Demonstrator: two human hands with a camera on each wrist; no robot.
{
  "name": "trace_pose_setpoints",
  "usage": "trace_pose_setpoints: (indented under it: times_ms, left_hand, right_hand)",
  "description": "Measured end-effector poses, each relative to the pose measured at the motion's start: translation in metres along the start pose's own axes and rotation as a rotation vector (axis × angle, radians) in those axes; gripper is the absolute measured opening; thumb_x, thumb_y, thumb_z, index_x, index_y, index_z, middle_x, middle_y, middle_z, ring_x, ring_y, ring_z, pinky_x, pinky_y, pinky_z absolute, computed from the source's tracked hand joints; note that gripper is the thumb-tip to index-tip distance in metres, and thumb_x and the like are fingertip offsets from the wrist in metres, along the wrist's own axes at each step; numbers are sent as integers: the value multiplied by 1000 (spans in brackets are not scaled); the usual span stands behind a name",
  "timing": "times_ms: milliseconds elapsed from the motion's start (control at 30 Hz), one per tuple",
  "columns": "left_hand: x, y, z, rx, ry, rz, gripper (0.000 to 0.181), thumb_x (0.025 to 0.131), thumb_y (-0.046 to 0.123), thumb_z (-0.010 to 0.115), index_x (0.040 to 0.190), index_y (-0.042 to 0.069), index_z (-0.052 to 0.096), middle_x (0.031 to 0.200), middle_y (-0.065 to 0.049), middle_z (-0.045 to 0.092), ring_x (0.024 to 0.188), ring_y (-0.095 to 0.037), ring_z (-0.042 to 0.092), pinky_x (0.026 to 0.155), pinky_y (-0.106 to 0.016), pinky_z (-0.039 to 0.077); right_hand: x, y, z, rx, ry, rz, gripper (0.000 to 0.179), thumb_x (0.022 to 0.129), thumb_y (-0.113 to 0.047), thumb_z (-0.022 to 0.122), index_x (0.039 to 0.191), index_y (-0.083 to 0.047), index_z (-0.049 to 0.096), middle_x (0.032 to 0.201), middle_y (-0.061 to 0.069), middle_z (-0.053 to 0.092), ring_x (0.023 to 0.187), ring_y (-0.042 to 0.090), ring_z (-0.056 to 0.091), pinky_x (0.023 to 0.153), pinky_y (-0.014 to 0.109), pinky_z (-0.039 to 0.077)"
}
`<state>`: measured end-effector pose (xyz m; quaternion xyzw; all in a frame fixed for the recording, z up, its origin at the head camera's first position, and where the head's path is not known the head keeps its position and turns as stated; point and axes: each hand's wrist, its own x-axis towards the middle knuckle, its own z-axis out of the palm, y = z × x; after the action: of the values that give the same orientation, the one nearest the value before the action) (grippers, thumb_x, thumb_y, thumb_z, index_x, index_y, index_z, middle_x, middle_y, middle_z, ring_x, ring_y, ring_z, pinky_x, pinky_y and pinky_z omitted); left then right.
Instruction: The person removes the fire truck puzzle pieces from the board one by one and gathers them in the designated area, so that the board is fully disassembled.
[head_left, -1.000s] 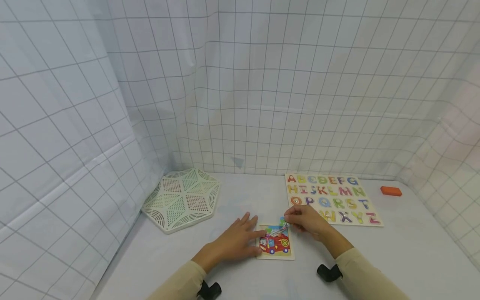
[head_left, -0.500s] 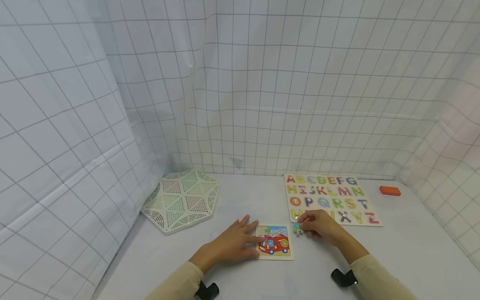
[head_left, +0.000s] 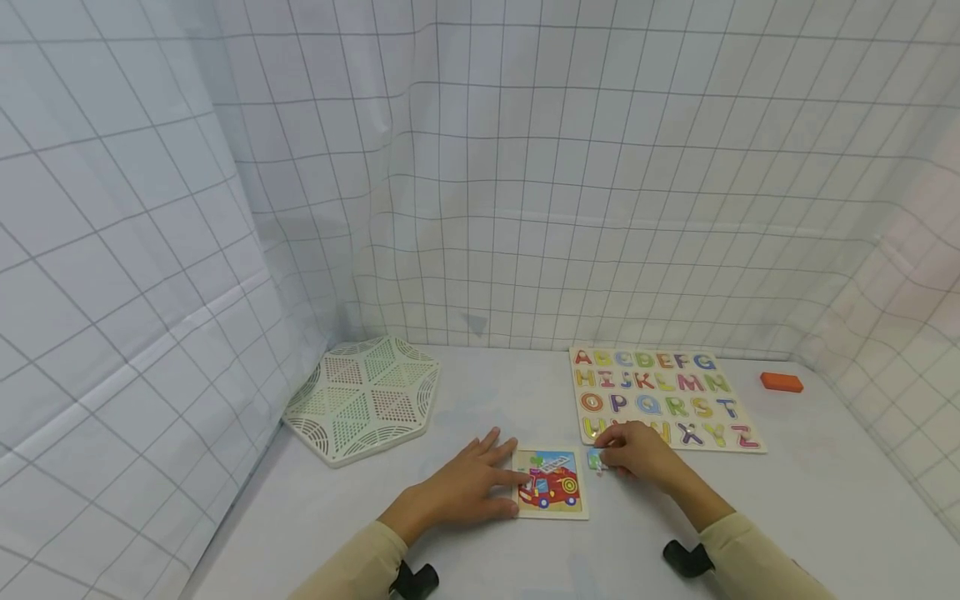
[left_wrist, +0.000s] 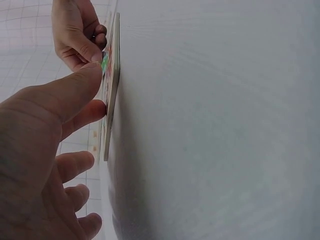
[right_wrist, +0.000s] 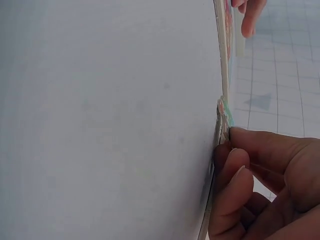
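Observation:
A small fire-truck jigsaw puzzle (head_left: 551, 485) with a pale frame lies flat on the table. My left hand (head_left: 476, 483) rests at its left side, fingers spread, with the index finger and thumb touching it. Just right of the board, my right hand (head_left: 643, 454) pinches a small blue and green puzzle piece (head_left: 597, 460) between thumb and fingers. In the right wrist view, the piece (right_wrist: 227, 115) is low, close to the board's edge, and partly covered by the fingertips. The left wrist view shows the puzzle (left_wrist: 111, 90) edge-on.
A wooden alphabet board (head_left: 667, 400) lies behind my right hand, very close to it. An orange block (head_left: 782, 382) sits farther right. At the left is a white hexagonal game board (head_left: 367, 400). Gridded white curtains (head_left: 480, 208) surround the table.
The right hand has carried the piece from the puzzle's upper right corner to the table just right of the board, turning it slightly. My left hand has stayed nearly still.

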<state>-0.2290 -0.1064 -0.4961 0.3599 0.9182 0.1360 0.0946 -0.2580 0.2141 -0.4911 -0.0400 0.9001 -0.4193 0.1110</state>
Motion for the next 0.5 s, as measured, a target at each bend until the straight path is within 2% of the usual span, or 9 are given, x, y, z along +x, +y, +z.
trace_pose_setpoints:
  times_ms: [300, 500]
  left_hand:
    - [-1, 2, -2, 10, 3, 5, 50, 96, 57, 62, 142, 38, 61, 167, -5, 31, 157, -35, 11, 123, -55, 19]
    - [-1, 3, -3, 10, 16, 17, 49, 96, 56, 62, 142, 37, 61, 166, -7, 32, 157, -36, 13, 123, -56, 19]
  right_hand:
    - [-1, -3, 2, -69, 44, -17, 7, 89, -9, 72, 95, -12, 75, 75, 3, 59, 62, 16, 53, 56, 27, 41]
    - [1, -8, 0, -54, 31, -48, 6, 93, -11, 71, 97, -13, 75, 74, 2, 58, 63, 17, 54, 55, 27, 42]
